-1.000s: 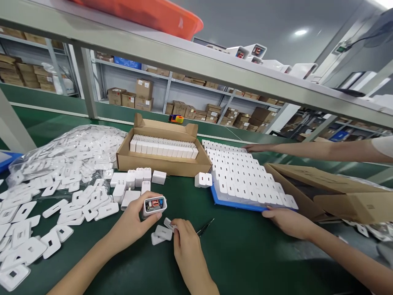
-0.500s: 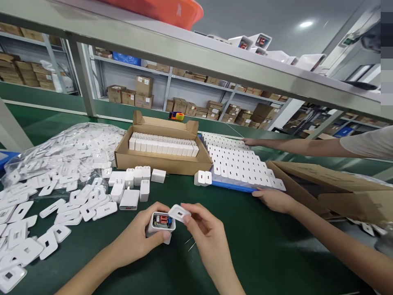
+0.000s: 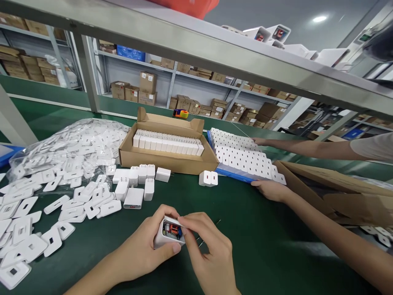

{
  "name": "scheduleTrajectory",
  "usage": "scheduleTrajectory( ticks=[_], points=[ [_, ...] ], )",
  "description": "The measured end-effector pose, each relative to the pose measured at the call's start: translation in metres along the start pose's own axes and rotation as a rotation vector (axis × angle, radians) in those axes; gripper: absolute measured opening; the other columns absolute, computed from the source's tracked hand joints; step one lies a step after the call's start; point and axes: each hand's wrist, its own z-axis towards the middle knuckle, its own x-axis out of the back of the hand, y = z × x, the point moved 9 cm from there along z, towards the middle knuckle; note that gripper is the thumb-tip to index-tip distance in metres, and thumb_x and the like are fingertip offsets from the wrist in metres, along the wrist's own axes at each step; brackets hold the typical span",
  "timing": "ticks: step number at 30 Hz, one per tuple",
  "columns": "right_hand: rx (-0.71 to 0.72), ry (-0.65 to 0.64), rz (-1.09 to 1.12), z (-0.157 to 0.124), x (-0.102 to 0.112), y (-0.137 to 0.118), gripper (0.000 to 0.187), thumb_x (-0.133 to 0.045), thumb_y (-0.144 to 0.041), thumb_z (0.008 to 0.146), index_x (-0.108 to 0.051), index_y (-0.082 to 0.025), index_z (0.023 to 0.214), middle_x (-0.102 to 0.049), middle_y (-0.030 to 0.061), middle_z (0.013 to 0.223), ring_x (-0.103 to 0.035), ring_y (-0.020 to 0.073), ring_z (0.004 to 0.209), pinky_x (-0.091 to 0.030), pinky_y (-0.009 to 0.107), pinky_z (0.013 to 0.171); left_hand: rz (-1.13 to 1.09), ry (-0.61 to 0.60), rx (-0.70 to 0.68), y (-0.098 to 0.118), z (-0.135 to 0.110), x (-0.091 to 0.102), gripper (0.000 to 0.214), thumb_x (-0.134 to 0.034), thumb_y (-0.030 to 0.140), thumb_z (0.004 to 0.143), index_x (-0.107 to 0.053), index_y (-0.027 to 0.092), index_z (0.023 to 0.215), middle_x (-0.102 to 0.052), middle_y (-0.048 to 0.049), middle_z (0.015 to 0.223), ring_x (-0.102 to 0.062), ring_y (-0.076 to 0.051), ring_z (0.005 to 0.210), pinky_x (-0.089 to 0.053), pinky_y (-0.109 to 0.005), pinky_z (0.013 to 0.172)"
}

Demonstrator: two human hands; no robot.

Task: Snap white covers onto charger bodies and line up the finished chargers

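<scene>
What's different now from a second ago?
The left hand still holds the open white charger, but moved it right and closer to the person. The right hand picked up a white plate and came to the charger's edge; the plate is hard to see now. Another person's hand helped move the blue tray farther away. The cardboard box stayed put.

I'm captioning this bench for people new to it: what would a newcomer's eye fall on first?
Probably the open white housing in the left hand, low near the middle, with colourful electronics inside and the right hand at its rim. Next comes the spread of white plates on the left, then, on the right, a blue tray packed with white blocks, another person's hand at its near edge.
</scene>
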Motion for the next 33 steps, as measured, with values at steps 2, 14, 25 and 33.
scheduleTrajectory(
  ticks=[2, 14, 25, 33],
  points=[
    [0.000, 0.013, 0.008, -0.001, 0.000, 0.000, 0.027, -0.054, -0.002, 0.085, -0.067, -0.023, 0.097, -0.067, 0.0026, 0.083, -0.064, 0.0137, 0.076, -0.054, 0.022, 0.061, 0.002, 0.001, 0.018, -0.001, 0.000, 0.000, 0.031, -0.057, 0.041, 0.087, -0.043, 0.025, 0.108, -0.050, 0.0028, 0.083, -0.042, -0.015, 0.068, -0.031, -0.025, 0.061],
    [0.024, -0.002, 0.018, -0.002, -0.002, -0.002, 0.029, -0.052, 0.000, 0.086, -0.064, -0.023, 0.099, -0.067, 0.0027, 0.086, -0.063, 0.0138, 0.079, -0.054, 0.023, 0.065, -0.018, 0.023, 0.002, -0.006, 0.001, 0.000, 0.033, -0.057, 0.039, 0.086, -0.041, 0.024, 0.111, -0.049, 0.0028, 0.083, -0.042, -0.014, 0.068, -0.033, -0.025, 0.063],
    [0.057, -0.179, 0.001, -0.009, -0.009, -0.001, 0.026, -0.052, -0.006, 0.088, -0.062, -0.023, 0.104, -0.065, 0.0044, 0.101, -0.058, 0.0163, 0.095, -0.053, 0.028, 0.079, -0.077, 0.028, 0.053, -0.012, 0.000, 0.000, 0.045, -0.058, 0.051, 0.085, -0.038, 0.026, 0.118, -0.049, 0.0007, 0.090, -0.044, -0.016, 0.073, -0.035, -0.026, 0.067],
    [0.117, -0.224, -0.109, -0.018, -0.023, -0.005, 0.028, -0.055, -0.007, 0.086, -0.056, -0.020, 0.112, -0.061, 0.0077, 0.107, -0.054, 0.0205, 0.100, -0.052, 0.035, 0.083, -0.129, 0.132, -0.018, -0.009, -0.001, 0.010, 0.035, -0.038, 0.055, 0.092, -0.047, 0.023, 0.103, -0.049, -0.0013, 0.096, -0.047, -0.022, 0.090, -0.034, -0.032, 0.079]
  ],
)
